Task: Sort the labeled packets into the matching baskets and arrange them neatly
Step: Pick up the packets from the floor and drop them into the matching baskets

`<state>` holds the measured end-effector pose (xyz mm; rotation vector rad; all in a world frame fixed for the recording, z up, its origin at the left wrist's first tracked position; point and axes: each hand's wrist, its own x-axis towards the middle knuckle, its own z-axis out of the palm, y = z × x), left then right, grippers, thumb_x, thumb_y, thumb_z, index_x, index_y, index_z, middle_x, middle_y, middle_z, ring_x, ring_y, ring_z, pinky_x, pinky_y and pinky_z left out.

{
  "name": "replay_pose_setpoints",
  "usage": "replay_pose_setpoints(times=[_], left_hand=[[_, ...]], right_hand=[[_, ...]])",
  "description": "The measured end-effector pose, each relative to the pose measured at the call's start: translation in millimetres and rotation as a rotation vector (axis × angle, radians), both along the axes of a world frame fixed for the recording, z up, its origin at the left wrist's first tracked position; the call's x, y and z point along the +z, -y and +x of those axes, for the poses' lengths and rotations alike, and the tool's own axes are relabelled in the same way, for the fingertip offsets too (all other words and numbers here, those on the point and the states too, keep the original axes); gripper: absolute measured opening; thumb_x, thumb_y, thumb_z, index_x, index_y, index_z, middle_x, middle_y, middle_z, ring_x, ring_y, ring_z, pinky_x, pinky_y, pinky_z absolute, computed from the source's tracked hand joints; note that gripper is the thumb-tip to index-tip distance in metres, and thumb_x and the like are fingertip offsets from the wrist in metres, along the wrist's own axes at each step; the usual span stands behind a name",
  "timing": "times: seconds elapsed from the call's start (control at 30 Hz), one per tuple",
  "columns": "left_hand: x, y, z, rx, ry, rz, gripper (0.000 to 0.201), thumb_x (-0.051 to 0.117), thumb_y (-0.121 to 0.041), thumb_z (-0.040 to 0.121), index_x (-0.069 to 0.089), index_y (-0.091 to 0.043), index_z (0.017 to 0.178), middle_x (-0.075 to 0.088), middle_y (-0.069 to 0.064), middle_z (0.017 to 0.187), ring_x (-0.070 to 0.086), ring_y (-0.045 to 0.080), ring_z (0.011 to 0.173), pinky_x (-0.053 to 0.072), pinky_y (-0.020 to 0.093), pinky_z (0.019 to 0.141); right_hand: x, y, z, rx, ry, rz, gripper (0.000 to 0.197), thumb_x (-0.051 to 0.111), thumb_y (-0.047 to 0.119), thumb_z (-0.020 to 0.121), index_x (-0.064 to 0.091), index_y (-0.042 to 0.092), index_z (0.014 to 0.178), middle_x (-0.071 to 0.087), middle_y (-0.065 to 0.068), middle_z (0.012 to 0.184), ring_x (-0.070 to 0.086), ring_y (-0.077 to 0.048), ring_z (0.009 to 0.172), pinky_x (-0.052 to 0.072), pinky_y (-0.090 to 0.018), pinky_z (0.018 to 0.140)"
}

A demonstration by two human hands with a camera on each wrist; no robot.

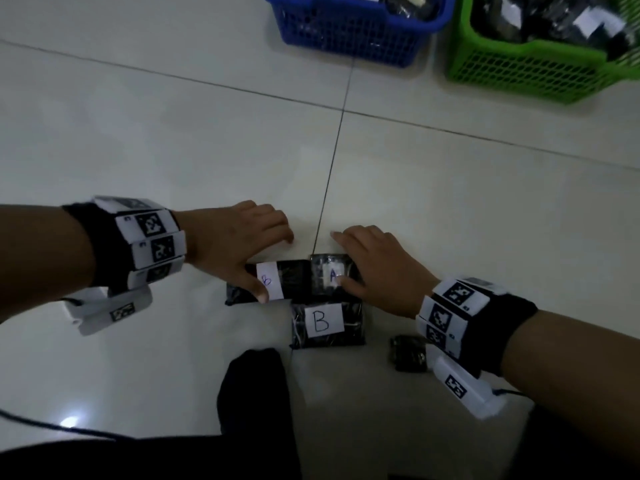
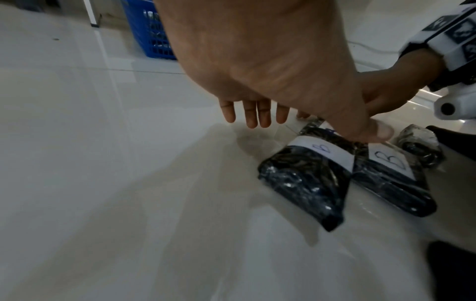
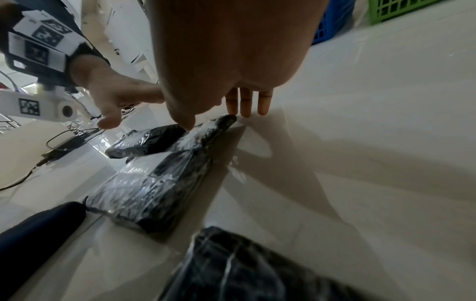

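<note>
On a pale tiled floor [image 1: 173, 140], the left hand [image 1: 239, 244] and right hand [image 1: 377, 268] hover with fingers spread, thumbs touching a B packet [image 1: 270, 282] and an A packet [image 1: 332, 275]. Picking up seems to be the step in hand; next each hand must close round its packet and carry it to the blue basket [image 1: 349, 32] or green basket [image 1: 526, 74], though which letter goes where I cannot tell.

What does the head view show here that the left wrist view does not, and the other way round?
Only the head view shows the green basket, the letter A on the packet under the right hand, and both wrist rigs together. Only the left wrist view shows the left hand from below: its fingers are straight above the floor while the thumb touches the wrapped B packet. Both views share the blue basket, the two B packets lying side by side, including the flat-labelled B packet, and a small unlabelled packet.
</note>
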<state>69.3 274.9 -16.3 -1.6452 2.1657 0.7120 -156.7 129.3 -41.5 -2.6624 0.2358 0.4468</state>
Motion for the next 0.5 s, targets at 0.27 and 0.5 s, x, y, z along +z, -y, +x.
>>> replay_pose_setpoints(times=[0.27,0.5], left_hand=[[-8.1,-12.1,-13.3,0.084,-0.049,0.139,0.059,0.056,-0.061,0.075,0.038,-0.026,0.119,0.048,-0.007,0.111,0.047,0.012,0.096,0.039,0.025,0.084],[9.0,7.7,7.9,0.261,-0.154,-0.133,0.062,0.058,-0.045,0.070,0.038,-0.021,0.124,0.042,-0.005,0.108,0.050,0.014,0.067,0.038,0.021,0.059]], right_hand=[[0.8,4.2,12.8,0.041,-0.057,-0.025,0.041,0.054,0.043,0.089,0.050,0.017,0.120,0.047,0.000,0.120,0.040,-0.019,0.111,0.037,-0.033,0.093],[27.2,25.0,41.3,-0.372,-0.026,0.397,0.018,0.054,0.009,0.091,0.038,0.009,0.100,0.052,-0.008,0.076,0.043,-0.017,0.061,0.035,-0.031,0.056]])
